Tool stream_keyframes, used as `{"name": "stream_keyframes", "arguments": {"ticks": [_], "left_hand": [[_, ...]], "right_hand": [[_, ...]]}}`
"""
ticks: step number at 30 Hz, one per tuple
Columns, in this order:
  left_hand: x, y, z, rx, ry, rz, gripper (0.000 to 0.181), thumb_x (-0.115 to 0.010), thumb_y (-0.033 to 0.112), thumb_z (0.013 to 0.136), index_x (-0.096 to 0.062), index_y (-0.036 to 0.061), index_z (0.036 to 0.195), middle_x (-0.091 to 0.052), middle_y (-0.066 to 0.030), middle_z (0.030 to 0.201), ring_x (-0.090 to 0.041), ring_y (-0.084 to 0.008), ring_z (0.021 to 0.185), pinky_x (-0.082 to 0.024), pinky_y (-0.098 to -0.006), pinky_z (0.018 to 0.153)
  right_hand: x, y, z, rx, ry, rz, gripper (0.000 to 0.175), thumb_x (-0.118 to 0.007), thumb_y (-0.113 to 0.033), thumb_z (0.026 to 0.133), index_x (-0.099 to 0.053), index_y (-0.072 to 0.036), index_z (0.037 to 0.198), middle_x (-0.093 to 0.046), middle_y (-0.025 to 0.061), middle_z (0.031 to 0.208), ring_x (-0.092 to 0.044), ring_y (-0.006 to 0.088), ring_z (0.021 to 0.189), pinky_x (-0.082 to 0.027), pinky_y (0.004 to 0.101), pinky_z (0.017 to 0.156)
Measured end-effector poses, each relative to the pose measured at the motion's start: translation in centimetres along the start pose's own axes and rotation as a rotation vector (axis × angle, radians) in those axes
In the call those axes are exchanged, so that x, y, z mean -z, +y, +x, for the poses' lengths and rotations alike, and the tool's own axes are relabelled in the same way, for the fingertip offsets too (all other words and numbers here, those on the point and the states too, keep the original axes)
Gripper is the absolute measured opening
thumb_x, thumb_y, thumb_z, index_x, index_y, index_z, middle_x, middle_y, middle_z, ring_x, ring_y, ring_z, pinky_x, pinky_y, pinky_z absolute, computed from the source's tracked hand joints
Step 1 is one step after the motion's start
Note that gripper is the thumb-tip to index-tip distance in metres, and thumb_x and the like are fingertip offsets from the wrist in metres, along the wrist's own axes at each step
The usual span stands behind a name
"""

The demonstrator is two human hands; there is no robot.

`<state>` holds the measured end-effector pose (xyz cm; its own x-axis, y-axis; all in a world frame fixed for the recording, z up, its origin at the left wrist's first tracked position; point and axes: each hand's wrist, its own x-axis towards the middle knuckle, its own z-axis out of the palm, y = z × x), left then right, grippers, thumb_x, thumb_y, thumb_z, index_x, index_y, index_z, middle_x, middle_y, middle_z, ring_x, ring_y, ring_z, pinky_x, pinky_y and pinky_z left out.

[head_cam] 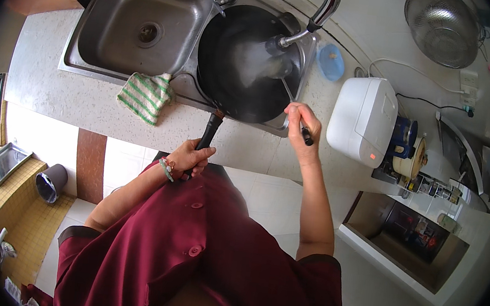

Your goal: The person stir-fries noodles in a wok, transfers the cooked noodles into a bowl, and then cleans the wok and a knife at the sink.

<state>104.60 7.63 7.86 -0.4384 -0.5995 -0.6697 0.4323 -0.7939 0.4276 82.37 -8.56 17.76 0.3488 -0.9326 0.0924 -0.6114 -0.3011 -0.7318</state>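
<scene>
My left hand (190, 158) grips the black handle (210, 131) of a large dark wok (233, 95). The wok rests over the right side of the stainless-steel sink and hides what is under it. In my right hand (304, 126) is a long-handled metal utensil (286, 89), perhaps a ladle or spatula, with a black handle end. Its head lies inside the wok and is blurred. Pale haze or moving water covers the wok's middle. The spray head (277, 44) of a flexible chrome faucet hangs low over the wok's far right side.
A sink basin (143, 10) lies left of the wok. On the counter's front edge is a green-striped cloth (145, 96). To the right stand a blue soap dish (330, 63) and a white appliance (359, 120). A metal colander (442, 28) hangs on the wall.
</scene>
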Motion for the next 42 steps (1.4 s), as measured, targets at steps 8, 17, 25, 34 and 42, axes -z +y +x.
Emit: {"name": "stream_keyframes", "arguments": {"ticks": [8,17,25,34,42], "left_hand": [[0.3,0.6,0.1,0.1,-0.004,-0.077,0.028,-0.062,0.025,0.092,-0.041,0.0095,0.081,-0.039,0.0003,0.053,-0.037,-0.0106,0.039,-0.031,-0.0279,0.036],[0.7,0.8,0.3,0.082,0.001,0.014,0.031,-0.058,0.026,0.094,-0.041,0.0107,0.073,-0.038,0.0001,0.05,-0.036,-0.0116,0.037,-0.03,-0.0283,0.036],[0.9,0.8,0.4,0.118,0.012,0.001,0.029,-0.059,0.026,0.094,-0.043,0.0112,0.074,-0.04,0.0005,0.05,-0.038,-0.0111,0.037,-0.031,-0.0279,0.035],[0.3,0.6,-0.1,-0.139,0.229,0.441,0.032,-0.065,0.032,0.088,-0.05,0.0043,0.088,-0.052,-0.0015,0.057,-0.05,-0.0104,0.044,-0.039,-0.0269,0.038],[0.0,0.2,0.5,-0.174,0.295,0.532,0.026,-0.066,0.018,0.086,-0.047,0.0006,0.09,-0.05,-0.0028,0.052,-0.048,-0.0122,0.038,-0.038,-0.0281,0.034]], "right_hand": [[-2.6,2.9,-1.8,0.008,0.042,0.283,0.019,-0.051,-0.015,0.096,-0.058,-0.001,0.087,-0.063,0.0039,0.093,-0.053,0.0091,0.067,-0.045,0.0237,0.063],[4.9,4.0,-2.8,0.012,-0.126,0.094,0.011,-0.058,-0.008,0.091,-0.056,0.0,0.083,-0.064,0.0059,0.093,-0.057,0.0143,0.072,-0.047,0.0263,0.067],[0.4,7.5,0.9,0.26,-0.11,0.24,0.006,-0.059,-0.001,0.086,-0.055,-0.001,0.081,-0.063,0.0075,0.1,-0.061,0.0213,0.089,-0.048,0.0297,0.078],[9.0,2.0,0.5,-0.116,-0.178,0.419,0.02,-0.055,-0.02,0.095,-0.064,-0.003,0.09,-0.068,0.0044,0.087,-0.054,0.006,0.063,-0.045,0.021,0.058],[16.6,-1.8,6.0,-0.367,-0.192,0.333,0.034,-0.053,-0.027,0.092,-0.051,-0.005,0.066,-0.063,0.0128,0.076,-0.043,0.0078,0.043,-0.034,0.0209,0.042]]}}
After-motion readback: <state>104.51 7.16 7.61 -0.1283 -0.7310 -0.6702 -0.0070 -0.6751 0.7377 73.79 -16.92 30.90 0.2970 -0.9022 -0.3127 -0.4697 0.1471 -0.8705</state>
